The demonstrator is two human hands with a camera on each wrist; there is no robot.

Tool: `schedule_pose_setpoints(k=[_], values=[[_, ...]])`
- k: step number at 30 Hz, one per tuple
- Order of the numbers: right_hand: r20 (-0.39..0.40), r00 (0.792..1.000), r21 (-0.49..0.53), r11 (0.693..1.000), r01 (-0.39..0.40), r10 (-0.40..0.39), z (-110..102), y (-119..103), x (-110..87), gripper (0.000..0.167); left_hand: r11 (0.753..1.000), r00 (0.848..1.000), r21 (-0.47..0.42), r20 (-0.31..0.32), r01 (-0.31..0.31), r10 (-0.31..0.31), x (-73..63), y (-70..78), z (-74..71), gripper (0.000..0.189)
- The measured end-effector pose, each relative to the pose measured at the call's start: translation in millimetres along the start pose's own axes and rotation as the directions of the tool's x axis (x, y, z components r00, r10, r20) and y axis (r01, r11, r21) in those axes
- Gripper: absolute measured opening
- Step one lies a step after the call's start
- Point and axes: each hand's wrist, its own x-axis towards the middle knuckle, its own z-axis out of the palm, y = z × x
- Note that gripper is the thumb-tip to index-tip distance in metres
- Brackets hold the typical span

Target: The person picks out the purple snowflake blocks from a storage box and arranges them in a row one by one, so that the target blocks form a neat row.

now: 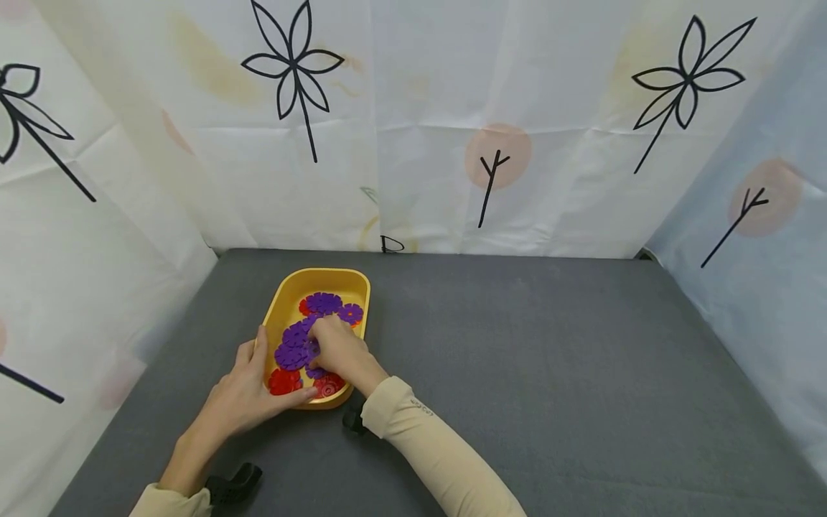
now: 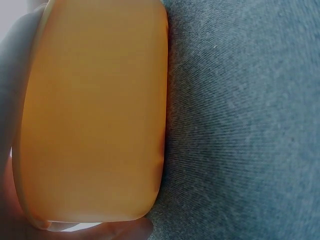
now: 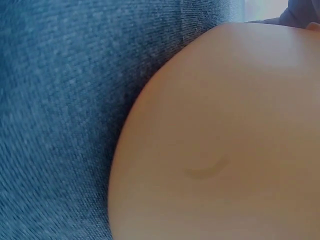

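A yellow plastic tray (image 1: 291,291) stands on the grey table and holds purple flower-shaped pieces (image 1: 293,346) and red flower-shaped pieces (image 1: 284,381). My left hand (image 1: 242,395) grips the tray's near left corner, fingers along the left side and thumb over the near rim. In the left wrist view the tray wall (image 2: 95,110) fills much of the picture. My right hand (image 1: 342,352) reaches in over the right rim, its curled fingers and thumb pinching among the purple pieces; the fingertips are partly hidden. The right wrist view shows only the outer tray wall (image 3: 215,125) up close.
Grey cloth covers the table (image 1: 549,373), which stretches away to the right of the tray. A white printed curtain (image 1: 420,86) hangs behind it and along both sides. Dark wrist straps (image 1: 234,485) show beside the forearms.
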Motion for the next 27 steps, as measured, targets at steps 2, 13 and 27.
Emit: schedule_pose_setpoints(k=[2, 13, 27], values=[[0.005, 1.0, 0.011, 1.0, 0.0, 0.0, -0.5, 0.3, -0.9, 0.041, 1.0, 1.0, -0.001, 0.002, 0.001, -0.001, 0.1, -0.3, 0.4, 0.146], [0.026, 0.999, 0.097, 0.994, 0.041, -0.044, -2.4, 4.5, -2.1, 0.051, 1.0, 1.0, -0.001, -0.002, -0.002, 0.002, -0.7, -0.3, 0.8, 0.146], [-0.054, 0.979, 0.413, 0.888, 0.201, -0.196, -12.9, 18.6, -6.2, 0.052, 1.0, 1.0, -0.003, 0.011, -0.014, 0.014, -0.6, -0.4, -0.4, 0.145]])
